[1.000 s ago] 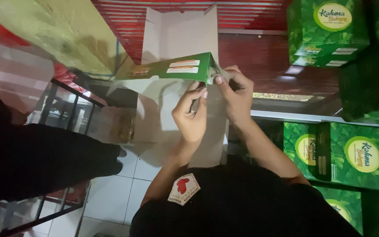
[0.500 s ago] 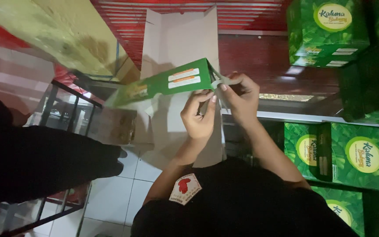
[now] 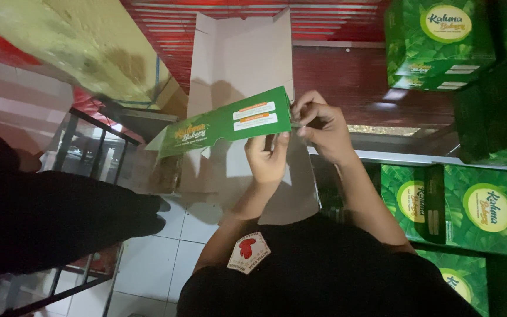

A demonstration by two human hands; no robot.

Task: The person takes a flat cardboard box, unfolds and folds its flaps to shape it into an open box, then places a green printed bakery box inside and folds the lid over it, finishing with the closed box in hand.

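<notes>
**A:** What are the hands on?

**B:** A flat cardboard box blank (image 3: pixel 236 88), pale on the inside and green on the printed face, held up in front of the person's chest. One green side panel (image 3: pixel 230 121) is folded across the pale sheet. The left hand (image 3: pixel 267 157) grips the blank from below, fingers closed around the lower edge just under that panel. The right hand (image 3: pixel 319 126) pinches the panel's right end, thumb and fingertips closed on the corner flap.

**A:** Which step would you call it?

**B:** Folding a carton into shape, I'd judge. The panel is creased over but no corner looks locked, so it seems early. The next move likely calls for tucking that end flap in while the left hand keeps the sheet steady.

**A:** Any containers about?

**B:** Closed green boxes (image 3: pixel 482 208) are stacked at the right, another green box (image 3: pixel 435 41) sits higher up. Their contents are hidden. The blank itself holds nothing.

**A:** Anything else?

**B:** A dark metal rack (image 3: pixel 83 158) at the left over a white tiled floor (image 3: pixel 165 258), and a dark sleeve (image 3: pixel 60 217) at the left edge.
</notes>
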